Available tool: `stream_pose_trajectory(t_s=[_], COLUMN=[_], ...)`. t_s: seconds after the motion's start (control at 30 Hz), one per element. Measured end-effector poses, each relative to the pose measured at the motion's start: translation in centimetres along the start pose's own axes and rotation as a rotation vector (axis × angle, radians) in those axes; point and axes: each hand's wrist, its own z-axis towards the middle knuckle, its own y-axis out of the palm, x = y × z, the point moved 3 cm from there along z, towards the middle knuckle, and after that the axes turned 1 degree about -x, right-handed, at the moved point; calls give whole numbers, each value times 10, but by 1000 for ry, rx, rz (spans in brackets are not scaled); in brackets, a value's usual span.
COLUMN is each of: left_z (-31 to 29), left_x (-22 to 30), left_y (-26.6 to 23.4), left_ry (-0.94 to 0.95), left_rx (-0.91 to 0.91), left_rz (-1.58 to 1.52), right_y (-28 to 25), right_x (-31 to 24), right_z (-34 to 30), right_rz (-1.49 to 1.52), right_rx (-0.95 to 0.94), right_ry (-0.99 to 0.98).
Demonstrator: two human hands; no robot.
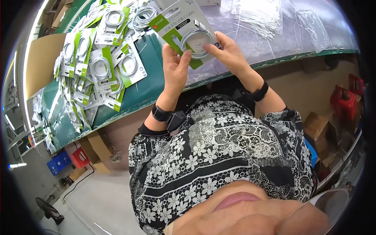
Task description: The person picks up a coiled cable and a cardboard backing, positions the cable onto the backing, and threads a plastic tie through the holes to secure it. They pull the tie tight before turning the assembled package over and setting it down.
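Note:
Both hands hold a carded USB cable [192, 33] over the table, its white and green card tilted with the printed front in view. A white cable is coiled round on the card. My left hand [176, 67] grips the lower left edge, thumb on the front. From the lower right, my right hand [230, 53] pinches the card with its thumb resting near the coil. The fingers behind the card are partly hidden. Left of my hands lies a heap of similar carded cables [101, 68], with a loose coiled white cable [144, 17] at its upper end.
The table has a green mat [147, 82]. A bundle of thin white ties [260, 19] and a clear plastic bag [313, 29] lie at the far right. A cardboard sheet [41, 58] stands at the left. Below are cardboard boxes [319, 133], red stools [342, 102] and a fan [50, 210].

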Motion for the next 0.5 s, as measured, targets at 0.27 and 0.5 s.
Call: stream_pose_trajectory(t_s=[0.27,0.5], left_z=[4,5], left_x=[-25,-27], left_y=[8,12], left_ry=[-301,-301], left_rx=[64,32], left_rz=[-250,-238], right_y=[6,3], right_x=[-29,-14], right_z=[-4,-8], right_rz=[-233,-246], right_rx=[137,185], right_ry=[-132,-215])
